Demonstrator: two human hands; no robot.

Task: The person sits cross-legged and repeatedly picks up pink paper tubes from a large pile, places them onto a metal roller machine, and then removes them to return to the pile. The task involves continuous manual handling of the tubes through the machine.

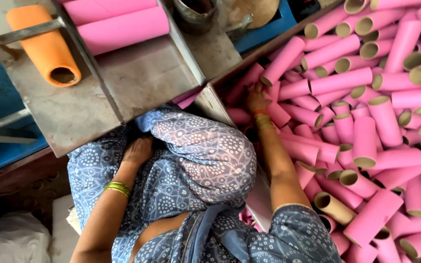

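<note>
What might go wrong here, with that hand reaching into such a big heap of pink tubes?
1. The right hand is buried among loosely stacked pink tubes; pulling one out may send its neighbours rolling or sliding.
2. The metal bin edge sits right beside that wrist, so it might scrape.
3. The orange tube lies near the metal tray's side and may roll if bumped.

Orange tube (48, 47): one, lying at the far left corner of the bench (74, 112). Long pink tubes (123, 29): two, side by side along the far edge of the bench. Short pink tubes (347, 80): several dozen heaped in the bin on the right, too many and too overlapped for an exact count. Bare brown cardboard tubes (334, 207): at least two in that heap. Dark round container (194, 13): one, beyond the bench.
</note>
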